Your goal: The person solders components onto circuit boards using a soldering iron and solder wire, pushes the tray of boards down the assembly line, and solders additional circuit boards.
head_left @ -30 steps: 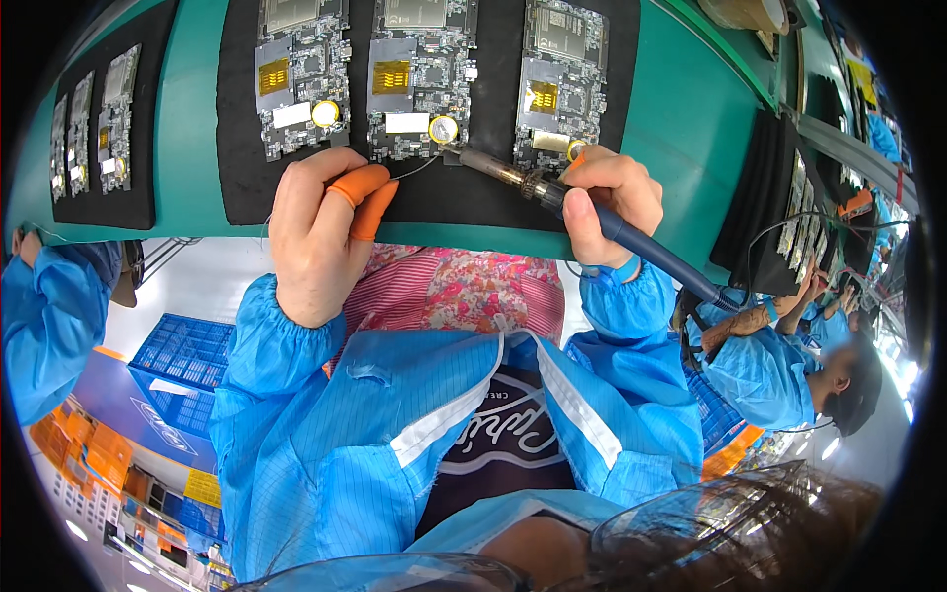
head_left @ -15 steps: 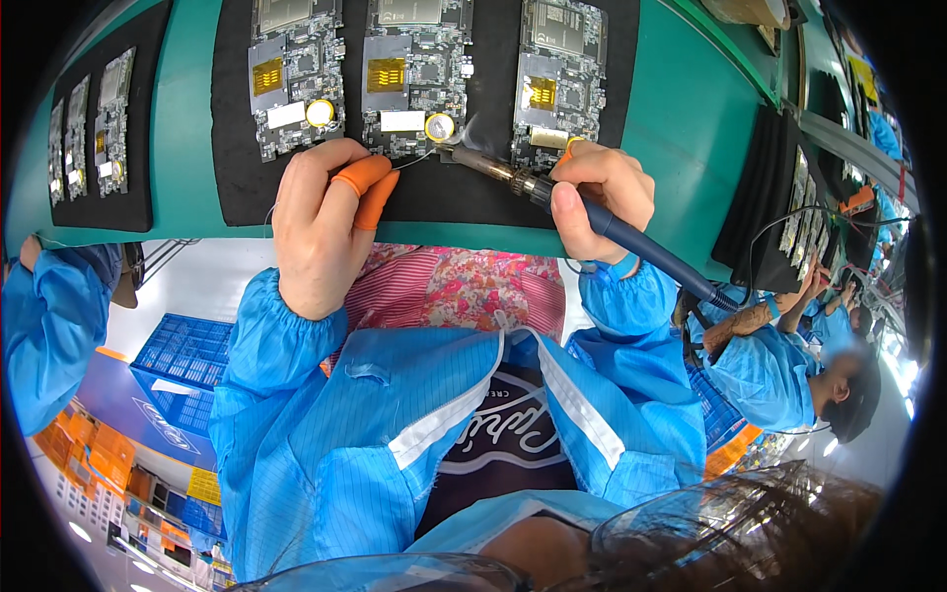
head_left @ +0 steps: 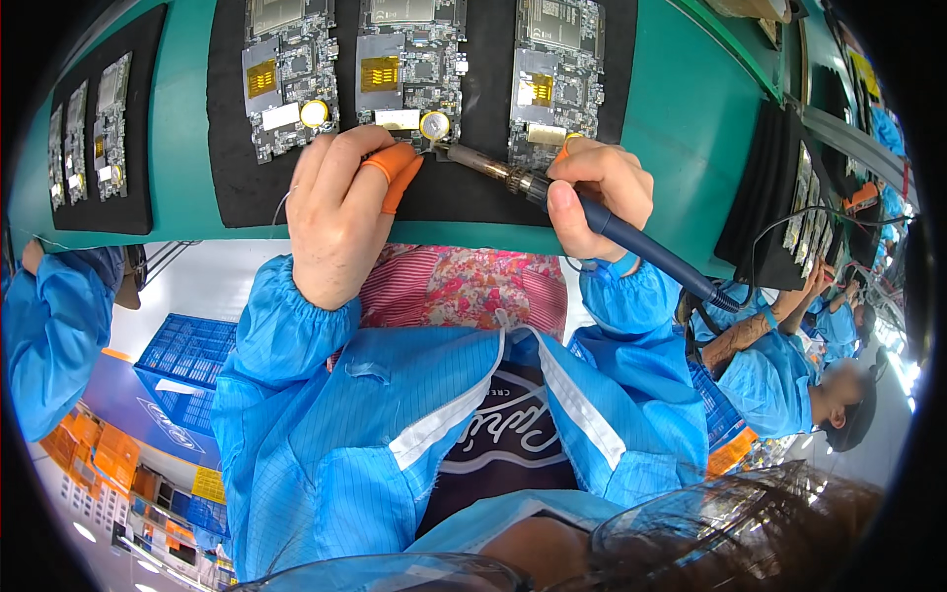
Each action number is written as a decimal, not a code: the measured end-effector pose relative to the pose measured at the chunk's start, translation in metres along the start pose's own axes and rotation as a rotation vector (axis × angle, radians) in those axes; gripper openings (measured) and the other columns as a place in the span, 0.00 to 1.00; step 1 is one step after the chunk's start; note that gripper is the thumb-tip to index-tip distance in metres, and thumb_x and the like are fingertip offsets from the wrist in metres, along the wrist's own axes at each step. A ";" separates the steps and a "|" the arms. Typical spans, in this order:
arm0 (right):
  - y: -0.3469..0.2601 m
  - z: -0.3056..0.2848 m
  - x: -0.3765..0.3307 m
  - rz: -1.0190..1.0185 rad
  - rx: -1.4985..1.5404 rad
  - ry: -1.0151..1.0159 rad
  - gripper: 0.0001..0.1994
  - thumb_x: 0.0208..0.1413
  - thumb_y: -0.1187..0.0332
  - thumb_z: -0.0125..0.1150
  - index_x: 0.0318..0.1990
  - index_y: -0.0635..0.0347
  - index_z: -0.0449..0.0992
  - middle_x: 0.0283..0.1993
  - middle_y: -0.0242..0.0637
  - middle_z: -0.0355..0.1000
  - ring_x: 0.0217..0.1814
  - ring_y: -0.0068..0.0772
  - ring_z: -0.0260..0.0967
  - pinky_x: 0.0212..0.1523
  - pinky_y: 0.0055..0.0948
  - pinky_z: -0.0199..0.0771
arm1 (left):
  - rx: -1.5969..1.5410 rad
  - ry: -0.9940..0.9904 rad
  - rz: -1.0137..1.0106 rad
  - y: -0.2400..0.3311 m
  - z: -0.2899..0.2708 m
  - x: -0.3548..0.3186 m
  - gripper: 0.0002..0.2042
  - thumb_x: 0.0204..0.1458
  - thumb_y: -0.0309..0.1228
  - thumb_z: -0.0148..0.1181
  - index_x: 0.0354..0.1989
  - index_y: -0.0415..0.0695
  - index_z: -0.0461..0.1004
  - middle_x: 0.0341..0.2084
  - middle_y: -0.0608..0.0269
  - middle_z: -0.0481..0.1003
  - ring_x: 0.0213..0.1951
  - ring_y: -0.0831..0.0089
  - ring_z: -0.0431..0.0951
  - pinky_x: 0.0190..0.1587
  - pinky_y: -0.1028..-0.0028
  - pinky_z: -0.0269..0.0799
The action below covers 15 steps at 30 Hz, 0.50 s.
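My right hand is closed round the dark blue handle of a soldering iron. The iron's tip meets the near edge of the middle circuit board, just below a round coin cell. Orange finger cots cover fingers of my left hand, which pinches thin solder wire; the wire trails off beside the hand. Those left fingertips are close to the iron's tip, over the board's near edge, and hide the wire's end. A second board lies to the left, a third to the right.
The boards rest on a black foam mat upon a green bench top. Another mat with several boards lies at far left. Stacked black mats stand right. Blue crates sit below the bench; co-workers sit nearby.
My left hand has moved right, its fingertips nearer the iron's tip, and the wire stretch between them no longer shows. The boards have shifted slightly left in view. My right hand stays nearly still.
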State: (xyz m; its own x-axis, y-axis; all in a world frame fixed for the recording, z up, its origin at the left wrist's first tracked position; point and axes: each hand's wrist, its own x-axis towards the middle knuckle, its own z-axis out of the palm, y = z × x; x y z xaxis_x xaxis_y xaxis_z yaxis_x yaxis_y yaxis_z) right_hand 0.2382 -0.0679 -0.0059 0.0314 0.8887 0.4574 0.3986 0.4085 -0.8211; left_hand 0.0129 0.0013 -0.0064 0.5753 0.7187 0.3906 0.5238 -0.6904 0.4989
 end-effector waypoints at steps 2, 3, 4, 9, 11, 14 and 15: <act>0.001 -0.001 -0.001 -0.004 0.006 -0.003 0.06 0.42 0.75 0.62 0.25 0.65 0.70 0.18 0.41 0.69 0.15 0.34 0.67 0.16 0.27 0.64 | 0.054 -0.001 0.049 -0.002 -0.004 0.000 0.12 0.35 0.19 0.69 0.31 0.38 0.76 0.33 0.61 0.74 0.34 0.63 0.74 0.33 0.69 0.71; 0.001 -0.003 -0.002 -0.007 0.022 0.002 0.06 0.42 0.75 0.62 0.25 0.66 0.70 0.18 0.41 0.69 0.15 0.34 0.67 0.16 0.27 0.64 | 0.022 0.018 0.026 -0.001 -0.005 -0.001 0.12 0.35 0.19 0.69 0.32 0.38 0.76 0.34 0.60 0.73 0.35 0.63 0.74 0.35 0.69 0.71; 0.001 -0.005 -0.003 -0.007 0.035 0.006 0.06 0.42 0.74 0.62 0.25 0.66 0.70 0.18 0.41 0.69 0.15 0.34 0.66 0.16 0.27 0.63 | -0.008 0.030 -0.011 0.000 -0.007 -0.002 0.13 0.35 0.19 0.69 0.33 0.38 0.76 0.35 0.60 0.73 0.36 0.63 0.74 0.36 0.69 0.71; 0.006 -0.021 -0.016 -0.093 0.114 0.156 0.07 0.44 0.74 0.60 0.27 0.69 0.70 0.17 0.40 0.66 0.14 0.32 0.62 0.14 0.28 0.58 | -0.158 0.121 -0.252 0.011 -0.015 -0.007 0.15 0.40 0.15 0.65 0.39 0.37 0.75 0.42 0.54 0.69 0.42 0.61 0.73 0.45 0.69 0.69; 0.005 -0.032 -0.026 -0.029 0.123 0.219 0.08 0.49 0.71 0.58 0.29 0.69 0.70 0.19 0.40 0.67 0.16 0.28 0.60 0.16 0.27 0.57 | -0.113 0.113 -0.189 0.011 -0.015 -0.005 0.14 0.41 0.13 0.64 0.38 0.37 0.75 0.41 0.55 0.70 0.44 0.61 0.72 0.45 0.70 0.69; 0.004 -0.050 -0.040 0.022 0.102 0.289 0.11 0.54 0.67 0.57 0.30 0.68 0.69 0.20 0.40 0.67 0.17 0.24 0.56 0.18 0.26 0.57 | -0.034 0.020 -0.055 0.019 -0.011 -0.003 0.12 0.40 0.14 0.65 0.35 0.37 0.76 0.40 0.56 0.72 0.43 0.62 0.73 0.43 0.70 0.71; 0.005 -0.056 -0.044 0.037 0.081 0.300 0.11 0.54 0.67 0.57 0.30 0.68 0.69 0.19 0.39 0.67 0.17 0.24 0.56 0.19 0.26 0.58 | -0.099 0.029 -0.052 0.023 -0.005 -0.001 0.13 0.39 0.15 0.67 0.35 0.37 0.76 0.39 0.56 0.72 0.42 0.62 0.74 0.42 0.71 0.71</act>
State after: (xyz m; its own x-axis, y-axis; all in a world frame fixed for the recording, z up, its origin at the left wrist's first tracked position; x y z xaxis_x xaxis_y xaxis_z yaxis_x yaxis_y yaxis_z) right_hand 0.2901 -0.1167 -0.0106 0.3184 0.8073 0.4968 0.3177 0.4029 -0.8583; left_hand 0.0207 -0.0151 0.0087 0.5299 0.7564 0.3835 0.4869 -0.6416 0.5927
